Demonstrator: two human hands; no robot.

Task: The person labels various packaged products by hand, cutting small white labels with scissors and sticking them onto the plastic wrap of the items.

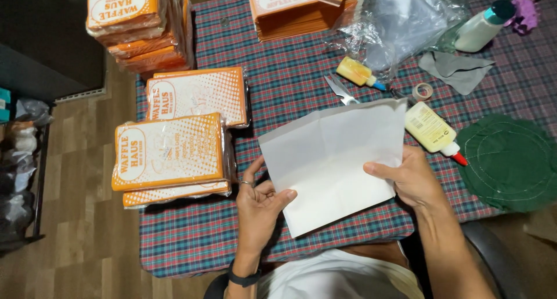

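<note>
I hold a white creased sheet of paper (336, 160) above the plaid-covered table (290, 78). My left hand (258, 209) grips its lower left edge, thumb on top; a ring is on one finger and a dark band on the wrist. My right hand (409, 177) pinches the right edge, thumb across the face of the sheet. The sheet is tilted, its far edge raised toward a pair of scissors (341, 90).
Stacks of orange-and-white wrapped packs (168, 154) lie left, more at the back (139, 26). Two yellow glue bottles (432, 129) (357, 71), a tape roll (422, 91), a grey cloth (458, 70), clear plastic (400, 20), a white bottle (481, 26) and a green round mat (513, 162) lie right.
</note>
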